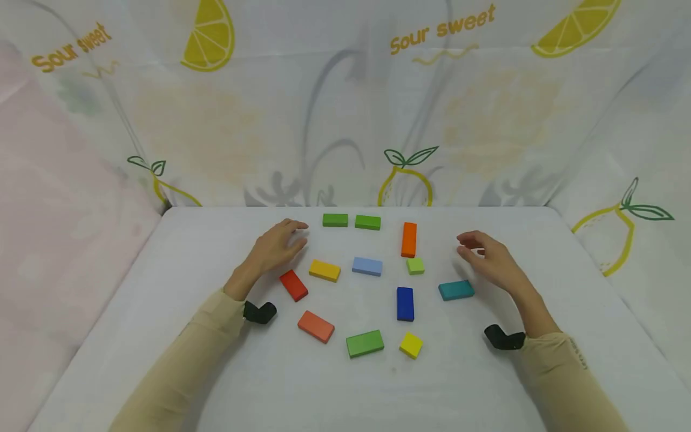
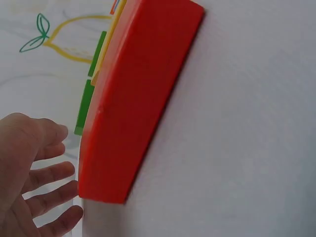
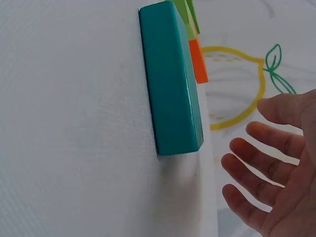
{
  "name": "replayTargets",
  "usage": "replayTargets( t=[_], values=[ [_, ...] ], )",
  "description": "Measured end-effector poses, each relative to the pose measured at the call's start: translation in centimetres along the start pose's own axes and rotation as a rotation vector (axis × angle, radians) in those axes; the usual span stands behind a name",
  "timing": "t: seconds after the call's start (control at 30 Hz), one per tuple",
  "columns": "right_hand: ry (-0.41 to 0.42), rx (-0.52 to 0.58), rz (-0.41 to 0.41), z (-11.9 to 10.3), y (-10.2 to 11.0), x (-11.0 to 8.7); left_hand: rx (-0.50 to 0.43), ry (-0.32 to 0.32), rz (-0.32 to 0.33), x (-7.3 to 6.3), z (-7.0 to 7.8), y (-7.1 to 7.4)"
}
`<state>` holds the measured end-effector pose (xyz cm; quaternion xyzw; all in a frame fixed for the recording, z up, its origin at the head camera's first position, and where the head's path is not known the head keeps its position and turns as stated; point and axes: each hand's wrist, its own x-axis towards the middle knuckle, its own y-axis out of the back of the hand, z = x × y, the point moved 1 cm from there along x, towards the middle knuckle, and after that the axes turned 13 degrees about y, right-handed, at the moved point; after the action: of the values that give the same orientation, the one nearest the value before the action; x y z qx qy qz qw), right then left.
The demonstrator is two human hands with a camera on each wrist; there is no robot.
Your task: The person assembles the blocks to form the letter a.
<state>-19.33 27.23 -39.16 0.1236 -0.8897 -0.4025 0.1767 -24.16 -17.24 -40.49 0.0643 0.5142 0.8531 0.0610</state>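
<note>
My left hand [image 1: 274, 247] hovers over the table's left half with fingers loosely bent and nothing held. Nearest to it are a red block [image 1: 294, 285], a yellow-orange block [image 1: 325, 270] and a green block [image 1: 335, 220]. In the left wrist view the red block [image 2: 133, 103] looms large beside the spread fingers, apart from them. On the right, my right hand [image 1: 490, 257] is relaxed and holds nothing. A teal block [image 1: 456, 290] lies below its fingertips, and an orange block [image 1: 409, 240] stands off to its left. The right wrist view shows the teal block [image 3: 173, 79] close up, untouched.
Between the hands lie a second green block [image 1: 367, 222], a light blue block [image 1: 367, 266], a lime cube [image 1: 415, 266] and a dark blue block [image 1: 405, 304]. Nearer are a coral block [image 1: 316, 326], a larger green block [image 1: 364, 344] and a yellow cube [image 1: 411, 345]. A printed curtain [image 1: 281, 120] backs the table.
</note>
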Motion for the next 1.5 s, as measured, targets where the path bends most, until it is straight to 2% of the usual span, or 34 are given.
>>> replayTargets(
  t=[0.3,0.57,0.8,1.23,1.37,1.5],
  values=[
    [-0.037,0.039,0.002,-0.3,-1.3,0.1,-0.031,-0.027,-0.022,2.2,0.6,-0.9],
    [-0.055,0.035,-0.015,-0.7,-1.9,-0.1,-0.021,-0.004,-0.043,3.9,0.8,-1.6],
    [-0.051,0.046,-0.026,-0.8,-2.3,-0.3,0.005,-0.015,-0.06,4.8,1.0,-1.9],
    [-0.016,0.04,-0.018,-0.8,-2.6,-0.3,0.082,-0.05,-0.1,5.8,1.9,-1.7],
    [-0.02,0.042,-0.022,-1.1,-2.3,-0.3,0.144,-0.061,-0.154,6.2,2.1,-1.4],
    [-0.02,0.045,-0.029,-1.4,-2.1,-0.4,0.216,-0.065,-0.274,6.6,2.3,-0.7]
  ],
)
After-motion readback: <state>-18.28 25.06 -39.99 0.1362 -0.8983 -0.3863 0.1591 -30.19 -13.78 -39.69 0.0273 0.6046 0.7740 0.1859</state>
